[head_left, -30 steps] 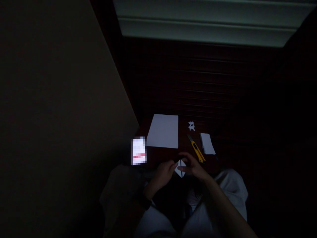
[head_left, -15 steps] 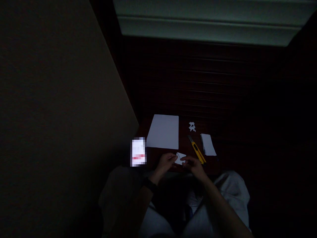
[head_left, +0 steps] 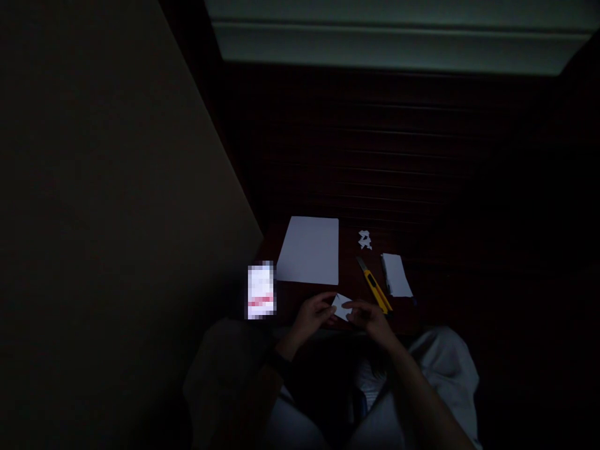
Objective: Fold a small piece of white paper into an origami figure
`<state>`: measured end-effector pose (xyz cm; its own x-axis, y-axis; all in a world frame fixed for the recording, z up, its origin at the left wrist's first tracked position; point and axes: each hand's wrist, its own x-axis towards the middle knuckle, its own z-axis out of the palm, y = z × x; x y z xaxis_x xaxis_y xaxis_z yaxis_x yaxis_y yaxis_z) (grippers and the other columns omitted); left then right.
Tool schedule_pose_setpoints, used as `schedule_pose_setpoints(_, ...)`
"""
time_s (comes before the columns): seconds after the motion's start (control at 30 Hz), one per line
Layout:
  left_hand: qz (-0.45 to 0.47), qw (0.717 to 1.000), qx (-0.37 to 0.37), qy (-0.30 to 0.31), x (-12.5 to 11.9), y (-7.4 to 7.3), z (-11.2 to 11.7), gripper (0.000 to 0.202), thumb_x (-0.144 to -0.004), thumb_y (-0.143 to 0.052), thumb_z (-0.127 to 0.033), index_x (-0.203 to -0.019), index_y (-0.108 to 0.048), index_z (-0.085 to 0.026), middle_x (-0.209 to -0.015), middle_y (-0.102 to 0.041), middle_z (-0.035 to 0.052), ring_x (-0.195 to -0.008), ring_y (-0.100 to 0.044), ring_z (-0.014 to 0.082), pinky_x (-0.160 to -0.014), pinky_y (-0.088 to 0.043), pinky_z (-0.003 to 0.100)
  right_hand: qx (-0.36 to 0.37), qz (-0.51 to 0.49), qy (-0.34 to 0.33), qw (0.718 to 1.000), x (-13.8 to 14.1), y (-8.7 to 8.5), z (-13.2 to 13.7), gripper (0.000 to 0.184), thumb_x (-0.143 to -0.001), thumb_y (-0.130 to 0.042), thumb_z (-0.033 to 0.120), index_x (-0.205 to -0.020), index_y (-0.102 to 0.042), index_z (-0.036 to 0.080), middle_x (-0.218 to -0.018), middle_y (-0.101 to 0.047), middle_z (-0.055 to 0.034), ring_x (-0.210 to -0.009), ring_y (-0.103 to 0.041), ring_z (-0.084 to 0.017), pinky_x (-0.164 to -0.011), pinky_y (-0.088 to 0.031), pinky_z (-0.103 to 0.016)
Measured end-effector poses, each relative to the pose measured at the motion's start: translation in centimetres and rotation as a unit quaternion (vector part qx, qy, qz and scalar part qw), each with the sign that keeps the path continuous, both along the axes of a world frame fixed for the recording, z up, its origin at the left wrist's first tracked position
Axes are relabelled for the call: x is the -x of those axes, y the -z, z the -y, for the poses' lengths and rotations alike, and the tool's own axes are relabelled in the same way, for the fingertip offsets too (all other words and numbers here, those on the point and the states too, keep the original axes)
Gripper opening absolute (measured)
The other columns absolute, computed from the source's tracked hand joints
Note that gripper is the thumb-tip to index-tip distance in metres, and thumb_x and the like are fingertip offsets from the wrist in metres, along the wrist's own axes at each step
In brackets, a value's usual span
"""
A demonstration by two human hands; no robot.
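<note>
Between my two hands is a small folded piece of white paper [head_left: 342,307], held near the front edge of the dark table. My left hand [head_left: 319,314] grips its left side, fingers closed on it. The right side is pinched by my right hand [head_left: 370,319], with the thumb and index finger at the paper. Close beyond my right hand lies a yellow utility knife [head_left: 375,292], its blade end pointing away from me. The dim light hides the paper's fine creases.
A large white sheet [head_left: 312,250] lies at the table's back left. Small folded paper pieces [head_left: 364,240] sit at the back, and a stack of white paper [head_left: 397,275] lies at the right. A bright, pixelated screen [head_left: 261,290] is at the left, near a wall [head_left: 117,187].
The small folded paper has turned a little in my hands, and its corners now point differently. Both hands still hold it. The view has shifted slightly.
</note>
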<state>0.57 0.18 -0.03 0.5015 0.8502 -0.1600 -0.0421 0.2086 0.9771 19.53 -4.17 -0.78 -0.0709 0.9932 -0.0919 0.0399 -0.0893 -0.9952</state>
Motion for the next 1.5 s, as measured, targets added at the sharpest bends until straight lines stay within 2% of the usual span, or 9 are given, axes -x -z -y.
schedule_pose_setpoints(0.13,-0.003,1.000,-0.005,-0.001,0.1,0.1,-0.1,0.054,-0.076,-0.056,-0.036,-0.125,-0.041,-0.019,-0.078,-0.064,0.0053,-0.069,-0.063,0.0172,-0.064,-0.051,0.031,0.011,-0.028,-0.020,0.999,0.0,0.0,0.0,0.031,-0.065,-0.067,0.022,-0.096,-0.063,0.020,-0.063,-0.048,0.0034,-0.056,-0.043,-0.010,-0.051,-0.033,-0.021)
schedule_pose_setpoints(0.3,-0.012,1.000,0.013,0.003,0.2,0.7,-0.3,0.044,-0.077,-0.054,-0.038,-0.115,-0.051,-0.016,-0.080,-0.065,0.0077,-0.064,-0.063,0.0168,-0.059,-0.051,0.029,0.017,-0.005,-0.046,0.999,0.1,-0.5,0.2,0.037,-0.065,-0.067,0.021,-0.102,-0.062,0.020,-0.063,-0.052,0.0023,-0.055,-0.046,-0.011,-0.050,-0.034,-0.022)
schedule_pose_setpoints(0.6,-0.004,1.000,0.028,0.000,0.1,0.9,-0.3,0.039,-0.077,-0.055,-0.038,-0.108,-0.055,-0.014,-0.082,-0.065,0.0083,-0.061,-0.062,0.0147,-0.057,-0.050,0.026,0.015,0.018,-0.074,0.997,0.0,-1.1,0.4,0.042,-0.066,-0.065,0.017,-0.107,-0.059,0.021,-0.067,-0.056,0.0013,-0.058,-0.049,-0.012,-0.052,-0.037,-0.022)
schedule_pose_setpoints(0.8,0.002,0.999,0.036,0.008,0.0,1.3,-0.5,0.041,-0.074,-0.057,-0.039,-0.106,-0.056,-0.013,-0.075,-0.064,0.0071,-0.057,-0.061,0.0146,-0.052,-0.048,0.025,-0.027,0.031,-0.061,0.997,0.2,-1.3,0.2,0.037,-0.065,-0.064,0.017,-0.102,-0.062,0.022,-0.097,-0.060,-0.0039,-0.081,-0.055,-0.018,-0.068,-0.042,-0.027)
schedule_pose_setpoints(0.97,-0.003,0.999,0.042,0.000,0.1,1.2,-0.4,0.041,-0.074,-0.057,-0.039,-0.105,-0.056,-0.013,-0.074,-0.064,0.0069,-0.057,-0.061,0.0143,-0.052,-0.048,0.024,-0.027,0.018,-0.090,0.995,0.1,-2.5,0.6,0.038,-0.065,-0.065,0.019,-0.103,-0.062,0.022,-0.101,-0.059,-0.0037,-0.084,-0.056,-0.019,-0.071,-0.042,-0.028)
schedule_pose_setpoints(1.03,-0.008,0.999,0.040,-0.005,0.1,1.2,-0.4,0.040,-0.075,-0.056,-0.040,-0.104,-0.056,-0.013,-0.073,-0.064,0.0070,-0.057,-0.061,0.0145,-0.053,-0.048,0.025,0.003,-0.003,-0.108,0.994,0.1,-3.1,0.7,0.035,-0.071,-0.061,0.024,-0.106,-0.061,0.022,-0.099,-0.061,-0.0032,-0.078,-0.057,-0.017,-0.067,-0.042,-0.027)
schedule_pose_setpoints(1.1,-0.003,0.999,0.036,-0.005,0.2,1.1,-0.3,0.039,-0.075,-0.056,-0.040,-0.104,-0.056,-0.013,-0.073,-0.064,0.0070,-0.058,-0.061,0.0147,-0.054,-0.048,0.025,0.006,-0.016,-0.096,0.995,0.2,-3.5,0.7,0.027,-0.076,-0.056,0.029,-0.101,-0.063,0.022,-0.100,-0.061,-0.0035,-0.087,-0.056,-0.020,-0.072,-0.042,-0.029)
schedule_pose_setpoints(1.2,0.009,0.999,0.037,-0.004,0.1,1.0,-0.2,0.038,-0.075,-0.056,-0.039,-0.102,-0.057,-0.013,-0.072,-0.064,0.0064,-0.058,-0.061,0.0146,-0.054,-0.048,0.025,-0.012,0.017,-0.069,0.997,0.5,-3.3,0.6,0.021,-0.074,-0.060,0.032,-0.090,-0.067,0.020,-0.094,-0.063,-0.0044,-0.087,-0.056,-0.021,-0.077,-0.041,-0.031)
schedule_pose_setpoints(1.5,0.015,0.999,0.040,0.017,0.1,1.3,-0.4,0.036,-0.075,-0.056,-0.037,-0.102,-0.056,-0.013,-0.071,-0.064,0.0056,-0.055,-0.060,0.0134,-0.050,-0.046,0.023,0.011,0.027,-0.069,0.997,0.2,-1.6,0.5,0.029,-0.068,-0.065,0.023,-0.097,-0.065,0.020,-0.088,-0.063,-0.0037,-0.071,-0.056,-0.016,-0.061,-0.042,-0.026)
